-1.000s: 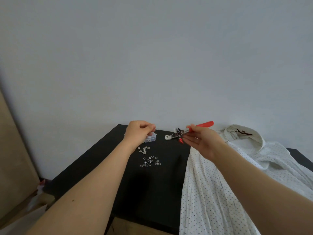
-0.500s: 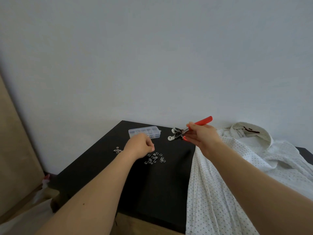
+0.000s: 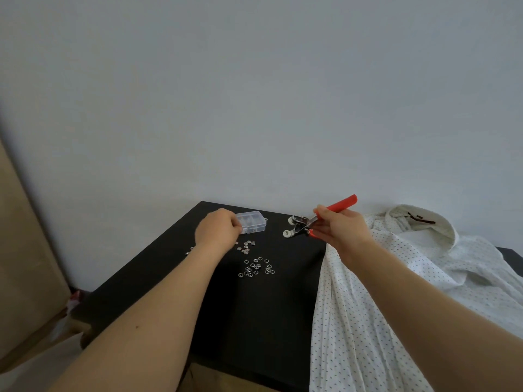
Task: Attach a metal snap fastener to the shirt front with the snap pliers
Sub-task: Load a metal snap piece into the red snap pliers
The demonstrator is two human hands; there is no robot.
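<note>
My right hand (image 3: 339, 230) grips the snap pliers (image 3: 343, 201) by their red handles. It holds them above the table with the metal head and white dies pointing left. A white dotted shirt (image 3: 396, 278) lies spread over the right part of the black table (image 3: 240, 321), collar at the back. Several loose metal snap parts (image 3: 256, 267) are scattered on the table. My left hand (image 3: 219, 230) hovers just behind them with fingers curled together, its fingertips at the left end of a clear plastic box (image 3: 253, 220). Whatever sits between those fingertips is hidden.
The table stands against a plain grey wall. A beige panel (image 3: 22, 264) rises at the far left, with pale floor below it. A few more snap parts (image 3: 189, 251) lie left of my forearm. The shirt hangs over the table's front edge.
My left hand has moved back from over the snap parts to the clear box. My right hand has kept the pliers raised in nearly the same place.
</note>
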